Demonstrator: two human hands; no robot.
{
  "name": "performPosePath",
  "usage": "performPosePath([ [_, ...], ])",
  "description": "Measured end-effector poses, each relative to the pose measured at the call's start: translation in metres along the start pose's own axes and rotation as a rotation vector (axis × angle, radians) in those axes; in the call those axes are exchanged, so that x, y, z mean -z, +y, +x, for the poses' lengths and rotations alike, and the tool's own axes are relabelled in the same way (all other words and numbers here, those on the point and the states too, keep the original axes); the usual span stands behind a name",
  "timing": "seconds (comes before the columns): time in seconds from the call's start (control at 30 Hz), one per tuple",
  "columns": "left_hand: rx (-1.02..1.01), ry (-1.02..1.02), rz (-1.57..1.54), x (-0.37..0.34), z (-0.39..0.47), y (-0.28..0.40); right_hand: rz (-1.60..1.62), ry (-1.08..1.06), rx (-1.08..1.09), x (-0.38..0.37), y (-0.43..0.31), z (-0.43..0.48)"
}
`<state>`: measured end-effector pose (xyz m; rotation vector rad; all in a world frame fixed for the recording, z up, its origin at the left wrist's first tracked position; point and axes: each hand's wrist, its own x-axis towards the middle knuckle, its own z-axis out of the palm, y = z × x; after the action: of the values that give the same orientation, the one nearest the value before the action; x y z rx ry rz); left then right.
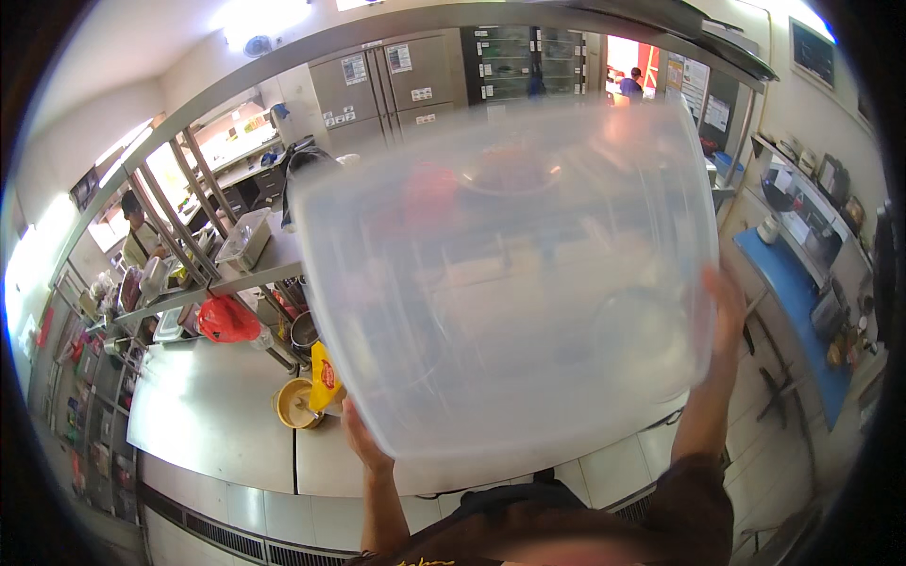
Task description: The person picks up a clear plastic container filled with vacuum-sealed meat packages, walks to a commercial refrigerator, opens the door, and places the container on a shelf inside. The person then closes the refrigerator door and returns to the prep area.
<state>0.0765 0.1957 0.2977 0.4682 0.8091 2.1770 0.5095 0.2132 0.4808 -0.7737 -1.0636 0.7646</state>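
Note:
A large translucent plastic bin (495, 297) is raised in front of me, its broad face filling the middle of the view. My left hand (362, 435) grips its lower left edge. On the opposite side, my right hand (723, 308) holds the right edge, slightly blurred; the fingers of both hands are partly hidden. Through the cloudy plastic I make out a blurred red patch and a round shape, too hazy to name. Just left of the bin, a yellow tub (297, 403) with a utensil in it stands on the steel worktable (212, 403), beside a yellow packet (325, 378).
A steel overshelf (283, 265) carries a plastic container (244, 239); a red plastic bag (228, 318) hangs below. Steel refrigerators (386, 85) stand behind. At right is a blue-topped table (786, 304). One person (138, 230) is at far left, another (631, 83) in the back doorway.

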Motion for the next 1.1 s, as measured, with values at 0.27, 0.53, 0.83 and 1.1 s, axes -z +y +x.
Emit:
performPosePath([
  [0.27, 0.142, -0.505, 0.284, 0.005, -0.018, 0.010, 0.357, 0.012, 0.344, -0.210, -0.037, 0.117],
  [0.53, 0.049, -0.321, 0.295, 0.072, -0.038, 0.040, 0.550, 0.088, 0.230, -0.363, -0.057, 0.156],
  [0.83, -0.012, -0.091, 0.374, 0.118, -0.072, 0.080, 0.112, 0.165, 0.367, -0.415, -0.058, 0.236],
  [1.1, 0.121, 0.083, 0.528, 0.103, -0.083, 0.050, -0.092, -0.043, 0.673, -0.377, 0.019, 0.221],
])
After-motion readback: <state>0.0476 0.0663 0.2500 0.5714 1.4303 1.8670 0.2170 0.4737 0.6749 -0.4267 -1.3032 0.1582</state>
